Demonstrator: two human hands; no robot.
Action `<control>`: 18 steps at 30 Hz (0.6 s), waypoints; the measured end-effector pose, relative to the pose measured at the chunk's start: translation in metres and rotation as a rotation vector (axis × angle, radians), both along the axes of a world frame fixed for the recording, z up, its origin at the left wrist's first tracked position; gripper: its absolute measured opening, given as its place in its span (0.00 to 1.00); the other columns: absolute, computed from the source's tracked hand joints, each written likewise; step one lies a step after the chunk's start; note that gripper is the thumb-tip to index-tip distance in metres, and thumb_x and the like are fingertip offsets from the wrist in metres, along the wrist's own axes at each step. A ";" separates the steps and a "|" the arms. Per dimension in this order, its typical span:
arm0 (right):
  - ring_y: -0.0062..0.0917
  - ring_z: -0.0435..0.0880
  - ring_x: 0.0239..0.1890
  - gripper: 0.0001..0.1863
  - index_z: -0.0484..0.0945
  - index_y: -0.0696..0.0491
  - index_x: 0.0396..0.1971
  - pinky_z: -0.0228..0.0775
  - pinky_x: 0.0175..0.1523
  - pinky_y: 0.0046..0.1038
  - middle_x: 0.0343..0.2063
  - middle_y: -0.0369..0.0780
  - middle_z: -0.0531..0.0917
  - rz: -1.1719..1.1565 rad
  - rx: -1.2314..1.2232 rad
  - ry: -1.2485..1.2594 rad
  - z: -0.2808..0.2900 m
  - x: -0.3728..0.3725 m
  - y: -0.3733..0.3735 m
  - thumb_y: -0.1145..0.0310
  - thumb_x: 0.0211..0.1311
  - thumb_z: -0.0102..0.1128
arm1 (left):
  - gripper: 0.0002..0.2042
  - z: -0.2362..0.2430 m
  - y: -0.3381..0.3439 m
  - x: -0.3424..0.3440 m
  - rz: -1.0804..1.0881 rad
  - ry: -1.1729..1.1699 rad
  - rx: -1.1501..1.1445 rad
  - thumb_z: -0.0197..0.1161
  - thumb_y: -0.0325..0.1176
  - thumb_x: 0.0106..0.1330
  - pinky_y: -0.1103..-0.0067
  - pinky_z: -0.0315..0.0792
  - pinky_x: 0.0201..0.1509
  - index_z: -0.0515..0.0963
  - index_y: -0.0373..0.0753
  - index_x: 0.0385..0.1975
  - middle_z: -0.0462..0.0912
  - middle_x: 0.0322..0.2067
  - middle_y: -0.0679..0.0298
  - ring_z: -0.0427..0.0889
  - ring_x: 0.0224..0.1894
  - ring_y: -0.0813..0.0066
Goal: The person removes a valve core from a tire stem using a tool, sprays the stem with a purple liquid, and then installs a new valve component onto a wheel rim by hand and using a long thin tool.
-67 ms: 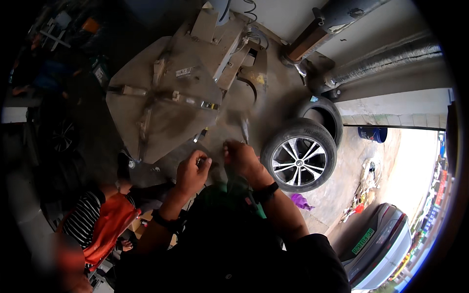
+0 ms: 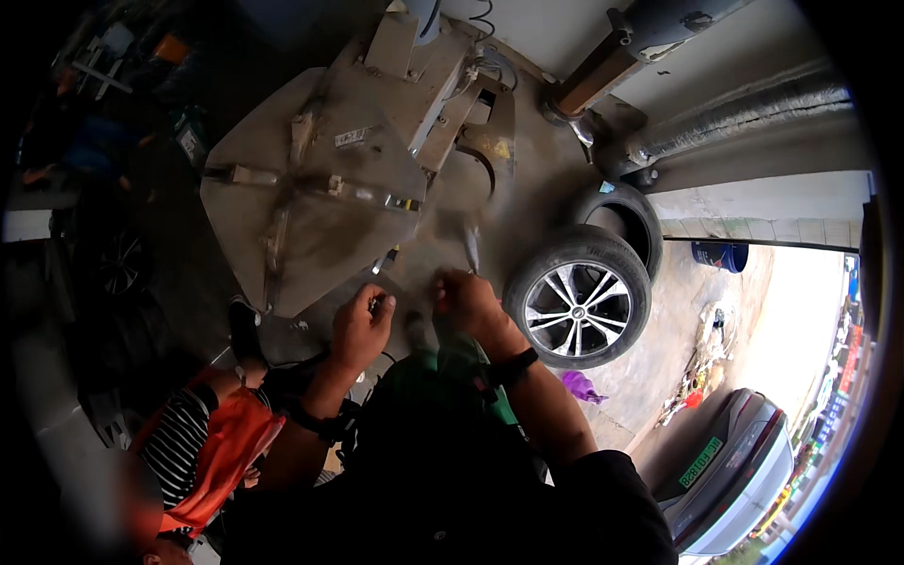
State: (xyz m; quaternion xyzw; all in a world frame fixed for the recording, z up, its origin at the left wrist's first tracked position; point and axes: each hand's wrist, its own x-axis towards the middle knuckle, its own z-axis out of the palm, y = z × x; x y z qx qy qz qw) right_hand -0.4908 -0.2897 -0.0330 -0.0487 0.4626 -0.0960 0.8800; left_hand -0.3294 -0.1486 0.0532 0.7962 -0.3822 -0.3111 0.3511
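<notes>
My left hand (image 2: 361, 330) is raised in front of me with its fingers curled closed. Something small and dark shows at its fingertips, too small to name. My right hand (image 2: 468, 303) is a short gap away on the right, fingers bent together in a pinch; what they hold, if anything, is hidden. Beyond both hands lies the broad turntable of a tire changer (image 2: 353, 235), with metal clamp jaws (image 2: 339, 187) along its arms. To the right of my right hand, a wheel with a silver spoked rim (image 2: 577, 312) leans against a bare tire (image 2: 629, 212).
At lower left, a person in an orange vest (image 2: 231, 452) and striped sleeves bends close by. A purple cloth (image 2: 581, 386) lies below the wheel. A blue bucket (image 2: 720, 257) stands near the doorway, and a silver car (image 2: 734, 471) is parked at lower right. Pipes (image 2: 744, 118) run along the wall.
My left hand has shifted slightly up and left, a little farther from my right hand. The person in the orange vest has moved slightly to the right. My right hand has barely moved.
</notes>
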 end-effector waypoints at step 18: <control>0.30 0.86 0.32 0.06 0.80 0.58 0.36 0.78 0.31 0.27 0.33 0.42 0.82 0.479 -0.724 0.307 -0.261 0.085 -0.056 0.78 0.59 0.57 | 0.11 -0.229 -0.018 0.101 0.137 -0.784 0.161 0.54 0.39 0.72 0.64 0.69 0.26 0.72 0.41 0.28 0.76 0.22 0.57 0.77 0.24 0.53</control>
